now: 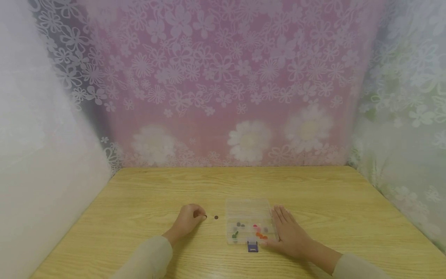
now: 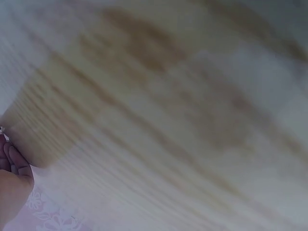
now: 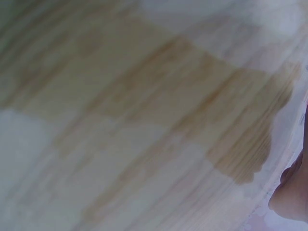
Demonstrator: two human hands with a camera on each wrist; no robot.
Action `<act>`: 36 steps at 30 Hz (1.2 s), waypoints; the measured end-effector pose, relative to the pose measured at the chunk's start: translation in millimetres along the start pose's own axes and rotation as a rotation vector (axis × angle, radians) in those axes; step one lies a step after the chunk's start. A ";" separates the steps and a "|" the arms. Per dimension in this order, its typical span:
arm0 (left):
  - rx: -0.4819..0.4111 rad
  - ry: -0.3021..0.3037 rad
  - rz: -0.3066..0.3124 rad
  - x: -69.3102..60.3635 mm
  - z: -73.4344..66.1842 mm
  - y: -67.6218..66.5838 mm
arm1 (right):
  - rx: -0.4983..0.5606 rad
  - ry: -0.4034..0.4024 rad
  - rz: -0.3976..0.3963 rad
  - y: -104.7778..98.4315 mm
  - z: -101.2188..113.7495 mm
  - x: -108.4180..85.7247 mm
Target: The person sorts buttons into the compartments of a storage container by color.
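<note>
A clear plastic compartment box (image 1: 248, 208) stands on the wooden table with its lid raised at the back. In its front compartments lie small round pieces: dark grey ones (image 1: 238, 224), green ones (image 1: 234, 236), a red one (image 1: 255, 226) and orange ones (image 1: 259, 235). My left hand (image 1: 188, 219) pinches a small dark round piece (image 1: 205, 217) between thumb and fingertips, left of the box. A similar dark disc (image 1: 216, 217) lies on the table between them. With straight fingers, my right hand (image 1: 290, 234) rests against the box's right side.
The wooden table (image 1: 139, 193) reaches back to a pink flowered curtain (image 1: 223, 77). More curtain hangs at the left (image 1: 45, 155) and right (image 1: 411, 135). A blue-purple latch (image 1: 253, 246) juts from the box's front edge.
</note>
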State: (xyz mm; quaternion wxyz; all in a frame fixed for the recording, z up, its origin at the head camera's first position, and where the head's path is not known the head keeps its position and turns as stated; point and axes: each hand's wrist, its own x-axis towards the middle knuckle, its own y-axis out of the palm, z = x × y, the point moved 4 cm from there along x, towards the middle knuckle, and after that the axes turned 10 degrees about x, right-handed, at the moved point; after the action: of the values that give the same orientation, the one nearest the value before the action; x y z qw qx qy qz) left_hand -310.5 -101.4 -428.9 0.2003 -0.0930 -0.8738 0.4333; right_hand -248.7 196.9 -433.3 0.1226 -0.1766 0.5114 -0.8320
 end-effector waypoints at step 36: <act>-0.065 -0.008 0.061 3.0 -4.0 -1.0 | 0.016 0.012 -0.011 0.5 -0.8 -0.3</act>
State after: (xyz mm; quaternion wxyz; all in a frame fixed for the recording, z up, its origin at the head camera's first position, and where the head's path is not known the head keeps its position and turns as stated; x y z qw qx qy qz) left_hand -311.5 -98.1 -425.0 0.1806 -0.1242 -0.8850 0.4107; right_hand -248.7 197.4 -434.1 0.1163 -0.1736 0.5045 -0.8378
